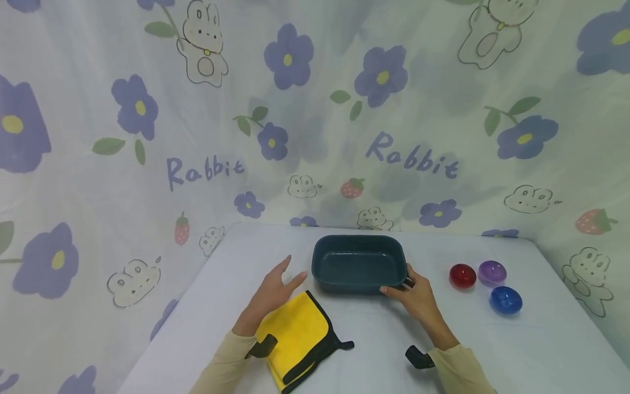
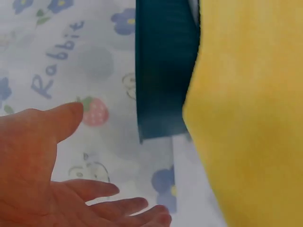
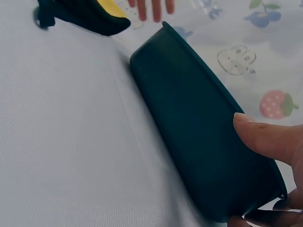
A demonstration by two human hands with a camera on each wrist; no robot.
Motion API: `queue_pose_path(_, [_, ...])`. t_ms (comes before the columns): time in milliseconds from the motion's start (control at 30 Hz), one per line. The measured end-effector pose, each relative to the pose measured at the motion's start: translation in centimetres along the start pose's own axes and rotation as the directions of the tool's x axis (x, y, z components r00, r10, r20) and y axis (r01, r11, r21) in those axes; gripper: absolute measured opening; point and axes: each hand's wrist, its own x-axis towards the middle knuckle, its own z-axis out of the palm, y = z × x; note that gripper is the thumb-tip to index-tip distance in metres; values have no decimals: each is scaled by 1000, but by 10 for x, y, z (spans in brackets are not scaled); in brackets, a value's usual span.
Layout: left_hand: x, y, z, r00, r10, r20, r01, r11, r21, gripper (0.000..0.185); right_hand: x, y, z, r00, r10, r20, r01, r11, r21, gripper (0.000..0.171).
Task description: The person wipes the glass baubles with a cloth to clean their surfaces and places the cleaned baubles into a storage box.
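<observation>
Gripping the dark tray [image 1: 358, 264] at its five-o'clock corner, the right hand [image 1: 415, 295] seemingly pinches it; the left hand [image 1: 272, 291] hovers spread at eight o'clock.

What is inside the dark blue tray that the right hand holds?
The head view shows nothing inside the dark blue tray: only its bare bottom. The right hand grips its near right corner. The near wall hides a narrow strip of the bottom.

We're looking at a dark teal rectangular plastic tray [image 1: 358, 262], smooth with a soft satin sheen. The yellow cloth with black trim [image 1: 294, 335] looks like fluffy matt microfibre. Red [image 1: 462, 276], purple [image 1: 492, 272] and blue [image 1: 505, 300] translucent domes are glossy plastic. The white tabletop cover [image 1: 492, 350] shows a fine woven texture, matt.
</observation>
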Motion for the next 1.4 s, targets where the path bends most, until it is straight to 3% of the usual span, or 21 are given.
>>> queue_pose_path(133, [-12, -21, -8, 999, -38, -3, 38, 998, 49, 86, 0, -2, 0, 1000, 8, 1, -8, 1000, 4, 104])
queue_pose_path(300, [-29, -38, -7, 996, -89, 25, 84, 984, 156, 85, 1, -1, 0, 1000, 13, 2, -13, 1000, 6, 104])
queue_pose_path(500, [-41, -41, -4, 991, -129, 34, 119, 969, 218, 73, 2, 2, -2, 1000, 30, 3, -30, 1000, -9, 106])
queue_pose_path(767, [-45, -41, -2, 978, -199, 66, 179, 956, 233, 67, -1, 1, -3, 999, 49, 6, -49, 999, -23, 108])
queue_pose_path(933, [-44, -48, -2, 970, -222, 100, 201, 962, 182, 72, -2, 1, -2, 999, 49, 4, -49, 999, -2, 107])
queue_pose_path(1100, [-47, -54, -5, 963, -191, 189, 185, 981, 51, 72, -3, 2, -1, 999, 54, 4, -54, 999, 4, 106])
queue_pose_path(1400, [-55, -50, -16, 939, -48, 341, 93, 989, -118, 63, 0, 2, -2, 999, 39, 2, -39, 999, 7, 104])
